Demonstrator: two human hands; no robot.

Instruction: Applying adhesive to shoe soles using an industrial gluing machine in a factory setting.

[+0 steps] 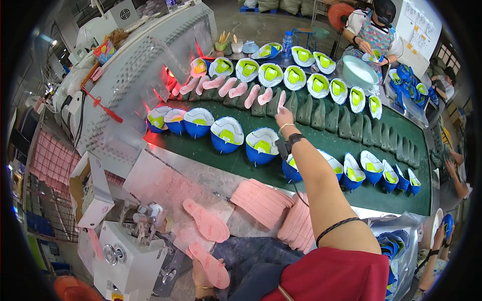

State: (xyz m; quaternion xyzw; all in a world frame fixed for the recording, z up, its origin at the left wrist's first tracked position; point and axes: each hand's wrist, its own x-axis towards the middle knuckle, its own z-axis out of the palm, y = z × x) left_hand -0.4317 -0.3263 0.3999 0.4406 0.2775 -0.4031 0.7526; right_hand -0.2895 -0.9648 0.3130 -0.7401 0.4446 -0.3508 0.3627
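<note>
My right arm reaches out over the green conveyor belt. At the end of it my right hand [284,118] pinches the near end of a small pink insole [281,97], which lies against one of the dark green shoe lasts [303,111] standing in a row. Other pink insoles [238,90] rest on the lasts to the left. Down at the lower edge, my left hand [202,277] is wrapped round the side of a pink insole [210,266], its fingers partly hidden below. Just beyond that one, another pink insole [206,220] lies on the dusty pink work surface.
Blue-and-white shoe uppers [227,135] with lime linings line both sides of the lasts. Stacked pink insoles [262,201] lie beside my right arm. A grey machine [125,261] stands at lower left, a red-lit housing [135,75] beyond. A co-worker [374,37] handles an upper across the belt.
</note>
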